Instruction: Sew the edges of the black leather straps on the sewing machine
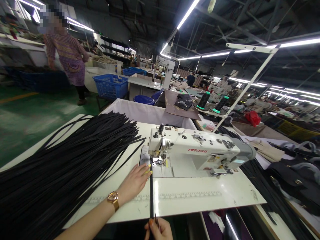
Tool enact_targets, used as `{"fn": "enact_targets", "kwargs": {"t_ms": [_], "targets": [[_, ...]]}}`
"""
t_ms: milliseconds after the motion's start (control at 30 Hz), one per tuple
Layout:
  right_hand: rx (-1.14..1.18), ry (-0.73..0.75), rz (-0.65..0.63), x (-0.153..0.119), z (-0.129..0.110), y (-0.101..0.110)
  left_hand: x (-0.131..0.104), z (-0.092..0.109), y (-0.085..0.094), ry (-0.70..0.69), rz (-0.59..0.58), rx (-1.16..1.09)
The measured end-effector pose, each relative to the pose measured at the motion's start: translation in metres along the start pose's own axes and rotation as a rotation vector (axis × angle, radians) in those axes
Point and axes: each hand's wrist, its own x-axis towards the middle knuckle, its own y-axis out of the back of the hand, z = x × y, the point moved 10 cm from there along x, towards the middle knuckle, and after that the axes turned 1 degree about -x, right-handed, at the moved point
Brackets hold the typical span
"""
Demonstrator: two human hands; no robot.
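My left hand (pixel 136 181) lies flat beside the needle area of a white sewing machine (pixel 195 150), fingers stretched out. Its fingertips touch a narrow black strap (pixel 151 193), which runs from under the presser foot toward me across the white table. At the table's front edge, my right hand (pixel 160 229) is closed on the near end of this strap. A thin, dark pointed tool (pixel 156 220) also pokes up from the right hand; its kind is not clear. To the left lies a big pile of long black strips (pixel 75 160).
A printed ruler (pixel 185 195) crosses the white tabletop (pixel 200 206). Behind the machine stand black thread cones (pixel 203 100) and a slanted white thread stand (pixel 250 83). Black bags (pixel 297 176) lie at right. A person (pixel 67 56) stands at far left near a blue basket (pixel 111 86).
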Motion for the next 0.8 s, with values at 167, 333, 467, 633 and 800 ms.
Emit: {"fn": "enact_targets", "kwargs": {"t_ms": [167, 333, 467, 633, 800], "targets": [[-0.039, 0.048, -0.005, -0.001, -0.013, 0.001, -0.001, 0.001, 0.002, -0.010, 0.000, -0.002], [-0.033, 0.037, 0.001, -0.004, -0.026, -0.001, -0.001, 0.002, 0.003, -0.023, 0.010, 0.006], [0.002, -0.015, 0.008, -0.009, -0.038, -0.002, -0.001, 0.001, 0.001, -0.028, 0.014, 0.008], [0.024, -0.016, 0.015, -0.011, -0.051, -0.002, -0.001, 0.001, 0.002, -0.028, 0.022, -0.004], [0.051, 0.006, 0.005, -0.010, -0.050, -0.003, 0.000, 0.001, 0.000, -0.023, -0.007, 0.001]]}}
